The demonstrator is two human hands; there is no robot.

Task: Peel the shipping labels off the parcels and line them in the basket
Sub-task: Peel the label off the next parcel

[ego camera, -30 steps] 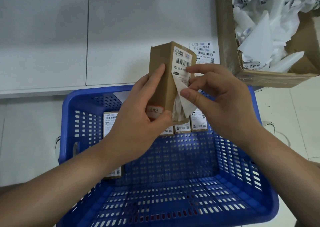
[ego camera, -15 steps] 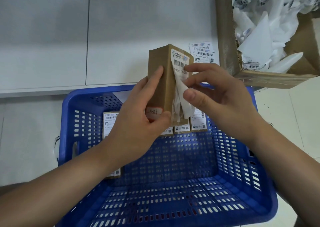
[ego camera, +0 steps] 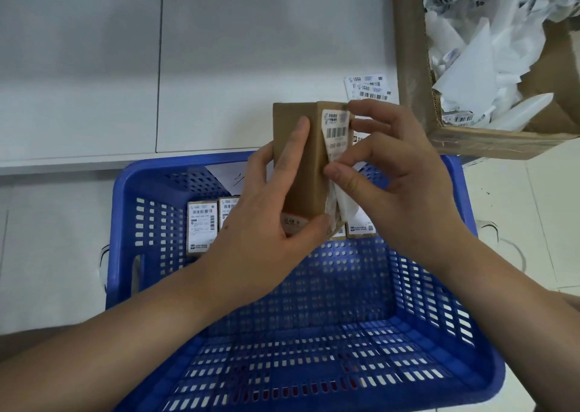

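Above the blue perforated plastic basket (ego camera: pixel 464 254), the left hand (ego camera: pixel 266 223) grips the upright brown cardboard parcel (ego camera: pixel 301 160); the right hand (ego camera: pixel 386 176) pinches its half-lifted white shipping label (ego camera: pixel 336 135). A hasty or skewed pull could tear the thin paper.

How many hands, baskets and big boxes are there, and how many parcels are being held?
Hands: 2, the left gripping the parcel, the right pinching its label
Basket: 1
Big box: 1
Parcel held: 1
Total: 5
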